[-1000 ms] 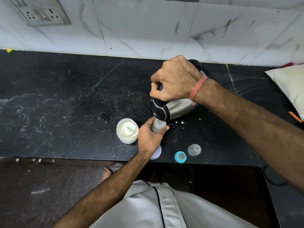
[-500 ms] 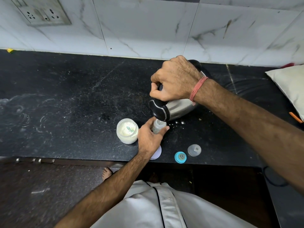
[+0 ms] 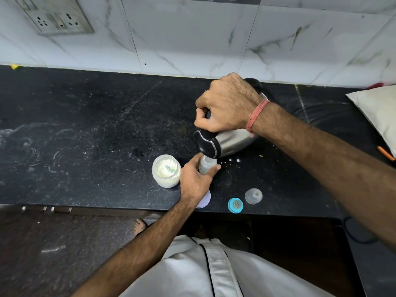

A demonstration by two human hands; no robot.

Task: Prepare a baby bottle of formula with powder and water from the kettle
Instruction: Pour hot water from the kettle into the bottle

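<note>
The steel kettle (image 3: 229, 144) is held tilted by its handle in the closed right hand (image 3: 227, 106), its black lid end just over the mouth of the baby bottle (image 3: 206, 165). The bottle stands on the black counter (image 3: 85, 129), gripped by the left hand (image 3: 195, 181), which hides its lower part and half of a white disc (image 3: 205, 200). The open powder jar (image 3: 166, 173) is just left of this hand; any water stream cannot be made out.

The steel kettle (image 3: 230, 144) with black lid is tipped steeply, spout down toward seven o'clock, directly over the open mouth of the small clear bottle (image 3: 206, 165), which is stood upright on the black counter. At nine o'clock of the bottle, just beside it, the open jar of white powder (image 3: 166, 173) is seen upright. At four o'clock, near the counter edge, the blue collar with teat (image 3: 235, 205) and the clear cap (image 3: 253, 196) are laid side by side.
</note>
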